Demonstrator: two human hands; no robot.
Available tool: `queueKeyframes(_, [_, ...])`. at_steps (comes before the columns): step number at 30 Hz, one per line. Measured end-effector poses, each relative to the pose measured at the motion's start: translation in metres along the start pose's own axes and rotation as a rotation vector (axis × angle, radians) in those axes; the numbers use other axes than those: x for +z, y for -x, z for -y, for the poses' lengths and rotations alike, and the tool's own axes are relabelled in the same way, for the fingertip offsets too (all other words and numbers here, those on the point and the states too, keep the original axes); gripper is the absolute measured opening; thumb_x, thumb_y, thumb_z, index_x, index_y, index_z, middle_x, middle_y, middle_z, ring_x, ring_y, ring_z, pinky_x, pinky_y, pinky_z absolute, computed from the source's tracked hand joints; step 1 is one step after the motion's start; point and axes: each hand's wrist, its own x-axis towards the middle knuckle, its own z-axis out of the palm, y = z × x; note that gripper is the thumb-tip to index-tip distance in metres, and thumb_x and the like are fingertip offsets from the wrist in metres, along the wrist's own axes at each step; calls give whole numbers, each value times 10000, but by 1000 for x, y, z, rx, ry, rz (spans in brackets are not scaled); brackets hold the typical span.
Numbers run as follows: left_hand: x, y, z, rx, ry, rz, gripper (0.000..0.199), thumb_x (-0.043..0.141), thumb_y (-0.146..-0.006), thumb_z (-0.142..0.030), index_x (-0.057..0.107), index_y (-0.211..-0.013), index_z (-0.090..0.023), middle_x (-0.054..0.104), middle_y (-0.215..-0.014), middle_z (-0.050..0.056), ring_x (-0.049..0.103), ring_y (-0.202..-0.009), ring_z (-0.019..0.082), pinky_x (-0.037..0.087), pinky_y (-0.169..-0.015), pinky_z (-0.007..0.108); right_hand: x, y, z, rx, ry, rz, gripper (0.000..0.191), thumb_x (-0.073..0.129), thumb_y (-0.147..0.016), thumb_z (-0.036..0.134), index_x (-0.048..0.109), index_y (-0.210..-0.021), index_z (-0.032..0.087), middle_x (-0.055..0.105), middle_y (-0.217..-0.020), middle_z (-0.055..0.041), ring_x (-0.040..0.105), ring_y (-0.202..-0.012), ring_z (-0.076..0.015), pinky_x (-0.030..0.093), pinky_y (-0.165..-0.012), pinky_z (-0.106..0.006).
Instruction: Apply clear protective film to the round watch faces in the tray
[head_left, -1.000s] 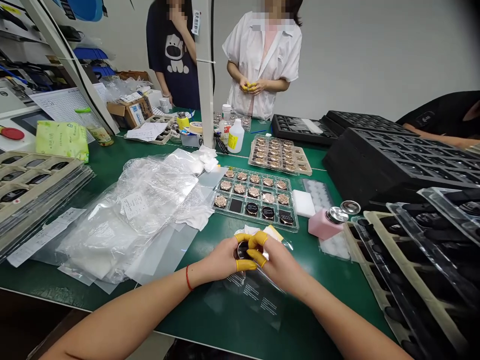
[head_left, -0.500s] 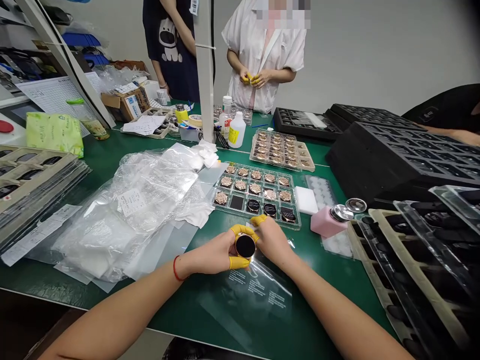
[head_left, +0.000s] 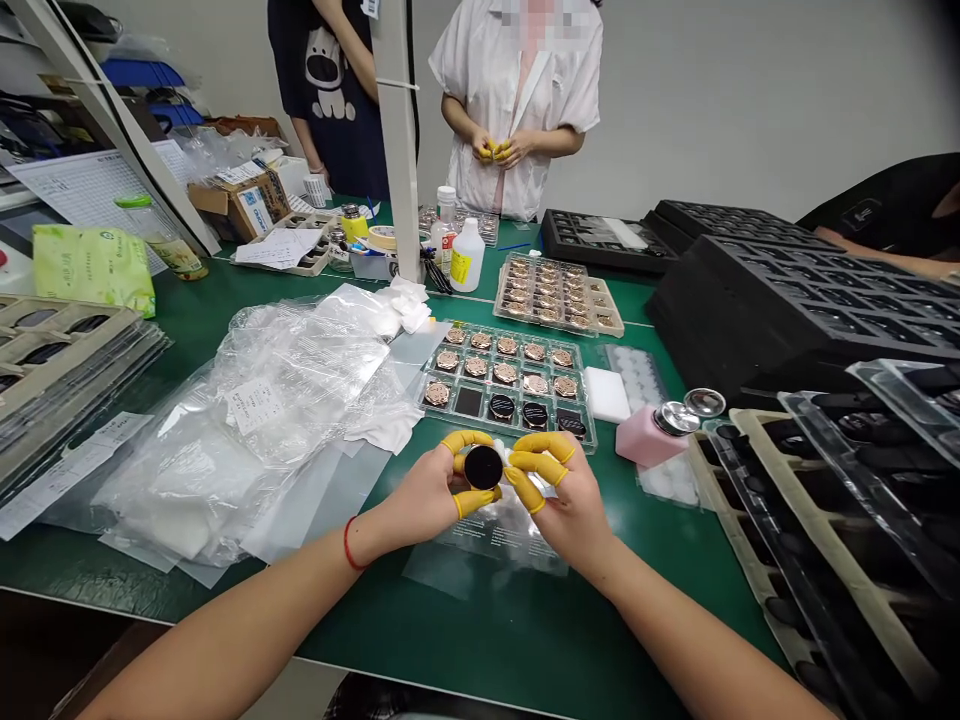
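The left hand (head_left: 429, 497) grips a black-faced watch case (head_left: 483, 468) by its rim, likely to avoid smudges, as the right hand (head_left: 568, 497) pinches a white wipe (head_left: 500, 450) alongside.

The round disc (head_left: 484, 468) was black, the finger cots (head_left: 474, 503) yellow, the tabletop (head_left: 450, 630) green; the dark shirt (head_left: 364, 150) bore a black-and-white print (head_left: 328, 104).

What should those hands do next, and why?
Perhaps gently wipe the dark disc: the left hand holds it with its black face showing, while the right hand pinches what looks like a white wipe close beside its edge.
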Motion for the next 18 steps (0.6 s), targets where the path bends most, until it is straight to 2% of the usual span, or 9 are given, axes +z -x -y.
queueKeyframes(4, [0, 3, -4, 79, -169, 56, 411, 620, -744, -155, 501, -1131, -230, 598, -1038, 30, 603, -854, 158, 498, -738, 274, 9, -1, 9, -167, -52, 123, 202, 576, -808, 102, 614, -944, 247, 617, -922, -38, 491, -871, -190, 416, -758, -358])
queueKeyframes(7, [3, 5, -4, 107, -214, 93, 369, 608, -766, -184, 523, -1122, -220, 607, -993, 32, 598, -823, 158, 495, -729, 281, 14, -2, 5, -144, -8, 61, 225, 550, -812, 89, 629, -940, 256, 602, -852, -32, 477, -807, -181, 398, -702, -344])
queueKeyframes(10, [5, 4, 0, 65, -97, 67, 426, 626, -780, -253, 471, -1175, -218, 609, -867, 9, 599, -758, 143, 499, -681, 263, 13, -3, -3, -64, 11, -5, 217, 550, -829, 110, 625, -966, 261, 584, -818, -30, 473, -780, -175, 391, -695, -348])
queueKeyframes(12, [5, 2, 4, 67, -56, 35, 437, 637, -768, -239, 464, -1169, -215, 609, -895, 11, 603, -769, 138, 498, -687, 255, 12, -1, -2, -74, 4, 6, 206, 555, -836, 124, 621, -975, 262, 584, -804, -27, 470, -776, -173, 391, -690, -344])
queueKeyframes(15, [3, 0, 10, 116, -97, 19, 448, 611, -740, -130, 471, -1159, -205, 604, -982, 29, 598, -801, 136, 488, -708, 250, 17, 4, 5, -141, 13, 37, 195, 546, -839, 118, 624, -956, 253, 601, -805, -29, 466, -785, -177, 385, -676, -332])
queueKeyframes(18, [3, 0, 12, 153, -156, 14, 433, 583, -722, -82, 498, -1132, -194, 596, -1022, 44, 591, -838, 148, 478, -716, 252, 24, 5, 9, -148, 27, -1, 185, 538, -840, 115, 618, -950, 240, 612, -800, -32, 472, -778, -179, 382, -678, -332])
